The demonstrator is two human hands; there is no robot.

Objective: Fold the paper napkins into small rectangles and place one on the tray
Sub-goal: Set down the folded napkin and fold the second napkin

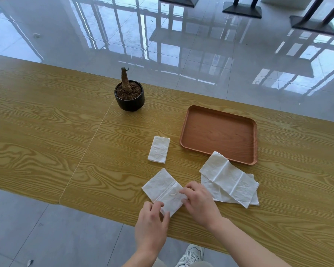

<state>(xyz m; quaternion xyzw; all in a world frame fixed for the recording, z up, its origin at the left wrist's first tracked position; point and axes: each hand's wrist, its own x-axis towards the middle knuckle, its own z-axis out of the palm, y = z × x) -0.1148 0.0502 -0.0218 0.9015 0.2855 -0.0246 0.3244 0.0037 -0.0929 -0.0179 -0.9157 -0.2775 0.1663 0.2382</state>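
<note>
A white paper napkin [161, 187] lies partly folded near the table's front edge. My left hand [151, 226] pinches its near corner, and my right hand [199, 201] grips its right flap, which is turned over onto the sheet. A small folded napkin rectangle [158, 149] rests farther back, left of the tray. The brown tray [219, 132] has nothing in it. Unfolded napkins [229, 180] lie overlapping to the right of my right hand, one corner touching the tray's near rim.
A black pot with a bare stump [129, 95] stands behind the napkins, left of the tray. The wooden table [46, 132] has a seam running diagonally left of my hands. Black table bases [242, 9] stand on the glossy floor beyond.
</note>
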